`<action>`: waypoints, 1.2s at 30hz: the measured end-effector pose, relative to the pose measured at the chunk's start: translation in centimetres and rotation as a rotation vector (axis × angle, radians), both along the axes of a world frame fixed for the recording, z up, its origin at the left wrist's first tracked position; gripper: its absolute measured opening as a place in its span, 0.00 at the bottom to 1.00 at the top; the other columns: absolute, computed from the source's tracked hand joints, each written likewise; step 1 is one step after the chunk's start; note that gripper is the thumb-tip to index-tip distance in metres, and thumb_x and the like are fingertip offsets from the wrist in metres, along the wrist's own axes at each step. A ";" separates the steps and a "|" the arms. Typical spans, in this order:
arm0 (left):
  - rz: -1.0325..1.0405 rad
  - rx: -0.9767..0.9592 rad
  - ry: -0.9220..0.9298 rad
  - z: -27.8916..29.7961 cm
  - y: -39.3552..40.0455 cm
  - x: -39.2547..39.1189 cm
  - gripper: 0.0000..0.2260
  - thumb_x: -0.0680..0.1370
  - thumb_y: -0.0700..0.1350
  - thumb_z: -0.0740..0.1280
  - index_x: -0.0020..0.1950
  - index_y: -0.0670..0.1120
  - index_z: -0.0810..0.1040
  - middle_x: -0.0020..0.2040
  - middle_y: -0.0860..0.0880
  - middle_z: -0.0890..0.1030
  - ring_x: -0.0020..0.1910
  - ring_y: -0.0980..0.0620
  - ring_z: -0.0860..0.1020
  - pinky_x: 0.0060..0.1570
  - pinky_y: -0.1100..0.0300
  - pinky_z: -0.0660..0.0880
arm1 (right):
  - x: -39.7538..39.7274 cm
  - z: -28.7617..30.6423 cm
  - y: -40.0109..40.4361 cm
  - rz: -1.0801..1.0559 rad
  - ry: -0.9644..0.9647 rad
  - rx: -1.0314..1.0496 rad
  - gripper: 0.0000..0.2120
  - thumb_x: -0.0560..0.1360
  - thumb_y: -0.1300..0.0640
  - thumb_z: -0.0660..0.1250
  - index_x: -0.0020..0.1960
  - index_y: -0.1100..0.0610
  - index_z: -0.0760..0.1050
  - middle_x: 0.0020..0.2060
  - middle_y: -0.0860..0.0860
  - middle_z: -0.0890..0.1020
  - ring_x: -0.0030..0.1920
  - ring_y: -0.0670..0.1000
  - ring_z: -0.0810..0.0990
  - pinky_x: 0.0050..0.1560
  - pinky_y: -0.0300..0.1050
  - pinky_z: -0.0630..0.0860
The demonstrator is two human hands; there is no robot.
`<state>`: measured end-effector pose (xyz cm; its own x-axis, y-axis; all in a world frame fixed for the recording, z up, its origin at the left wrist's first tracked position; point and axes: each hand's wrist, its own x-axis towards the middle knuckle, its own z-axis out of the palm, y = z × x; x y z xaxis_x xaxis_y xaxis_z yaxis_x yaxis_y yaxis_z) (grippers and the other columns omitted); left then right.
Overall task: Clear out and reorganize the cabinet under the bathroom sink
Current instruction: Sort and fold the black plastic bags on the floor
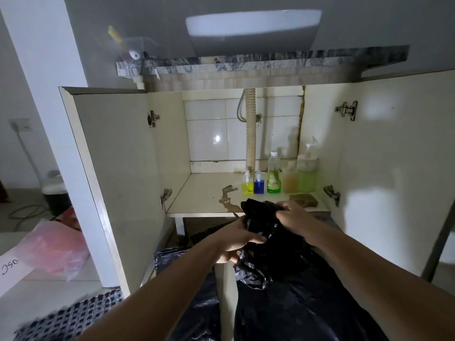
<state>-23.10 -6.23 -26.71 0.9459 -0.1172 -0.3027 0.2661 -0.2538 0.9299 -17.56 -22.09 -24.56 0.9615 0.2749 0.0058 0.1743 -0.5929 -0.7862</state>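
Note:
The cabinet (202, 193) under the white sink (253, 28) stands with both doors swung open. Along the back right of its floor stand a small yellow bottle (247, 184), a small blue bottle (258, 185), a tall green bottle (274, 175), an amber bottle (290, 179) and a pale green spray bottle (307, 171). A brown sponge (304, 200) lies in front of them. At the cabinet's front edge both hands grip a bunched black plastic bag (270, 247): my left hand (234, 242) lower down, my right hand (293, 215) at its top.
A corrugated drain hose (250, 129) drops down the tiled back wall. A dark stain (227, 195) marks the cabinet floor. More black plastic (295, 311) spreads below my arms. A pink bag (54, 244), a checked mat (69, 316) and a dark bin (55, 190) lie left.

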 end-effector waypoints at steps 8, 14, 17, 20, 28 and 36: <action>0.131 0.140 -0.148 1.0 1.4 0.3 0.17 0.77 0.34 0.64 0.64 0.44 0.76 0.45 0.49 0.80 0.37 0.54 0.76 0.34 0.68 0.74 | 1.6 1.0 -3.0 0.096 -0.090 -0.260 0.14 0.75 0.66 0.59 0.57 0.61 0.78 0.54 0.60 0.80 0.55 0.58 0.78 0.52 0.48 0.73; 0.210 0.381 -0.246 1.4 3.6 0.4 0.11 0.77 0.38 0.62 0.57 0.42 0.80 0.49 0.46 0.78 0.48 0.51 0.75 0.49 0.61 0.70 | 3.1 1.3 -7.9 0.028 -0.074 -0.473 0.20 0.69 0.62 0.72 0.60 0.54 0.77 0.58 0.56 0.80 0.52 0.52 0.78 0.53 0.42 0.72; 0.257 0.400 -0.281 1.6 4.0 0.7 0.10 0.77 0.39 0.63 0.55 0.41 0.81 0.49 0.46 0.80 0.49 0.51 0.76 0.47 0.62 0.71 | 3.3 2.6 -8.0 -0.040 -0.148 -0.639 0.29 0.69 0.56 0.72 0.69 0.56 0.70 0.66 0.55 0.74 0.63 0.54 0.74 0.57 0.43 0.69; 0.290 0.393 -0.271 1.8 4.3 0.9 0.10 0.76 0.41 0.65 0.52 0.40 0.83 0.46 0.45 0.81 0.42 0.51 0.77 0.40 0.62 0.72 | 1.4 3.5 -5.4 0.113 -0.239 -0.564 0.39 0.69 0.49 0.73 0.74 0.55 0.60 0.72 0.55 0.66 0.70 0.55 0.67 0.65 0.49 0.67; 0.078 0.415 -0.197 2.7 5.7 0.1 0.11 0.74 0.50 0.71 0.54 0.49 0.83 0.51 0.49 0.82 0.50 0.51 0.79 0.51 0.60 0.75 | 0.5 -5.3 0.2 0.060 -0.411 -0.679 0.23 0.73 0.57 0.65 0.66 0.54 0.65 0.63 0.52 0.74 0.67 0.55 0.70 0.69 0.57 0.60; -0.137 1.419 -0.112 1.3 5.8 -0.8 0.19 0.73 0.43 0.66 0.63 0.48 0.76 0.56 0.46 0.80 0.55 0.45 0.78 0.54 0.54 0.76 | 4.3 -1.6 -3.0 -0.105 -0.706 -0.499 0.09 0.75 0.64 0.58 0.38 0.60 0.73 0.34 0.55 0.76 0.36 0.55 0.75 0.37 0.45 0.70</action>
